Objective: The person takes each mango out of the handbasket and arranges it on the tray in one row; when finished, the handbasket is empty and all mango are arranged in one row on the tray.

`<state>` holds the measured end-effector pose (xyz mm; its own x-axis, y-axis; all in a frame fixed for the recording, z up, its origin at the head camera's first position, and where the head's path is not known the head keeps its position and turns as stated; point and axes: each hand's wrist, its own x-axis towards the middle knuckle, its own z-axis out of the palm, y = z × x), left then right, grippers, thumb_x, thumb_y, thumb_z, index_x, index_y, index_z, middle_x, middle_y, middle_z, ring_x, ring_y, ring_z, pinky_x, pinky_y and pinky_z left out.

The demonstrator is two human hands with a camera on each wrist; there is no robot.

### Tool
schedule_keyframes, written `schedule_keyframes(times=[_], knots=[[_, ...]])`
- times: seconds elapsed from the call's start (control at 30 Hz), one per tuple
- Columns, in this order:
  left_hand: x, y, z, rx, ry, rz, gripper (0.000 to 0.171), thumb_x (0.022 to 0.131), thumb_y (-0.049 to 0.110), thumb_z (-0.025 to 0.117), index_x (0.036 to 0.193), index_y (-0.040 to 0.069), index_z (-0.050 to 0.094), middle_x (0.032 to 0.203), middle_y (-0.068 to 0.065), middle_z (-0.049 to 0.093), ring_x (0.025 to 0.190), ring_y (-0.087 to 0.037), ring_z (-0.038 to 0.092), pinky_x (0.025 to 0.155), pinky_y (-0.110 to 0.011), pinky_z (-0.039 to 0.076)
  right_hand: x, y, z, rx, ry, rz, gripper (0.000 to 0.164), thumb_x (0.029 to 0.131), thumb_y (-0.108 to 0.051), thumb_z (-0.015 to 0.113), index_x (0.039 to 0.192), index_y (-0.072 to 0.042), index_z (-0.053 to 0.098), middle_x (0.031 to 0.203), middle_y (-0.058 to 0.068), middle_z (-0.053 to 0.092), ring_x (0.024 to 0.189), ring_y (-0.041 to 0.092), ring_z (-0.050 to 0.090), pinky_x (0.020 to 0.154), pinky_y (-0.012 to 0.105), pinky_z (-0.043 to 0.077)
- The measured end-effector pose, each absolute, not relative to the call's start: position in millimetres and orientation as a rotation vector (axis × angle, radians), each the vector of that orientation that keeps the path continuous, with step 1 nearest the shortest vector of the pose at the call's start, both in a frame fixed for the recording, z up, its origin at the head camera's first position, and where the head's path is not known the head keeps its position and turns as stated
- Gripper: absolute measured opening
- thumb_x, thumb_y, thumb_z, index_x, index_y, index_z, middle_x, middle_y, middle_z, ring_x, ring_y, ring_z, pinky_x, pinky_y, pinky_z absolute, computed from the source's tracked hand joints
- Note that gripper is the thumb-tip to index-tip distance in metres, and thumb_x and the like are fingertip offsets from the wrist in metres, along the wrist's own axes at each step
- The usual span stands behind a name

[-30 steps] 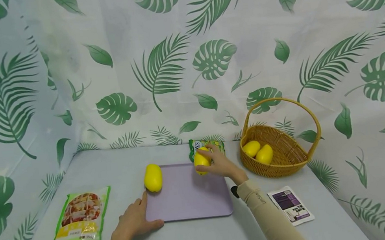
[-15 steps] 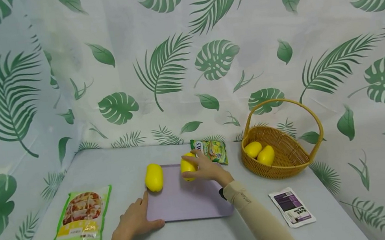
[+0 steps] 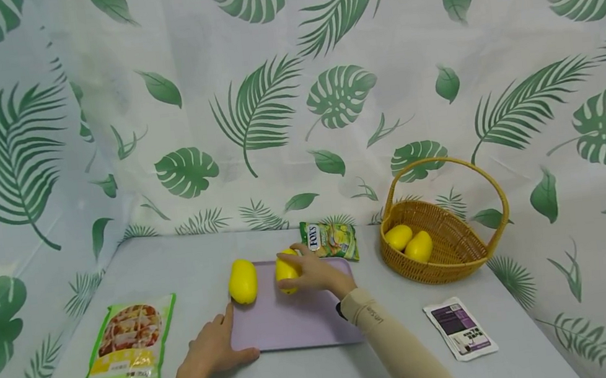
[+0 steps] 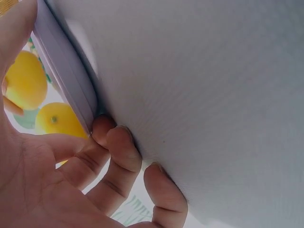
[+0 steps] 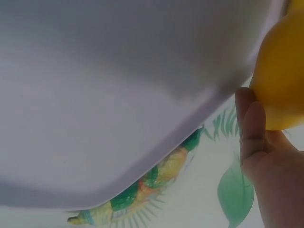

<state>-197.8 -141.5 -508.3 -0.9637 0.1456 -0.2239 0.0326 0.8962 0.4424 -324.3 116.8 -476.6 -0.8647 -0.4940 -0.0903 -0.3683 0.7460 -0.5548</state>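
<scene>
My right hand (image 3: 315,273) grips a yellow mango (image 3: 287,270) between thumb and fingers, over the back of the lilac tray (image 3: 296,327). The right wrist view shows fingertips (image 5: 254,121) against the mango's side; whether it touches the tray is hard to tell. Another mango (image 3: 243,281) lies at the tray's back left corner. My left hand (image 3: 211,349) holds the tray's front left part, with the thumb at the front edge and the index finger at the left edge. In the left wrist view, its other fingers (image 4: 121,156) are bent against the table.
A wicker basket (image 3: 441,270) with a tall handle holds two mangoes (image 3: 409,243) at the back right. Behind the tray lies a green candy bag (image 3: 337,240). A white and purple packet (image 3: 461,328) lies right, a large green food bag (image 3: 123,359) left.
My right hand has carried its mango leftward across the back of the tray, towards the other mango, and slightly lower. My left hand has stayed at the tray.
</scene>
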Motion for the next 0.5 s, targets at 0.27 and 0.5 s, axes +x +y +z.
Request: schedule_keyframes(times=[0.27, 0.5], knots=[[-197.3, -141.5, -509.9, 0.122, 2.797, 0.647, 0.12, 0.069, 0.065, 0.082, 0.154, -0.003, 0.032, 0.141, -0.03, 0.052, 0.124, -0.045, 0.057, 0.089, -0.074, 0.047, -323.0, 105.1, -481.4, -0.714, 2.701, -0.729, 0.078, 0.087, -0.054, 0.071, 0.154, -0.026, 0.042, 0.165, 0.013, 0.023, 0.139, 0.04, 0.043, 0.112, 0.06, 0.041], [-198.5, -142.1, -510.6, 0.13, 2.802, 0.633, 0.12, 0.069, 0.066, 0.082, 0.154, -0.003, 0.032, 0.141, -0.03, 0.052, 0.123, -0.045, 0.057, 0.088, -0.074, 0.048, -323.7, 95.4, -481.1, -0.699, 2.686, -0.711, 0.08, 0.086, -0.057, 0.072, 0.154, -0.028, 0.041, 0.166, 0.011, 0.022, 0.141, 0.038, 0.043, 0.113, 0.06, 0.04]])
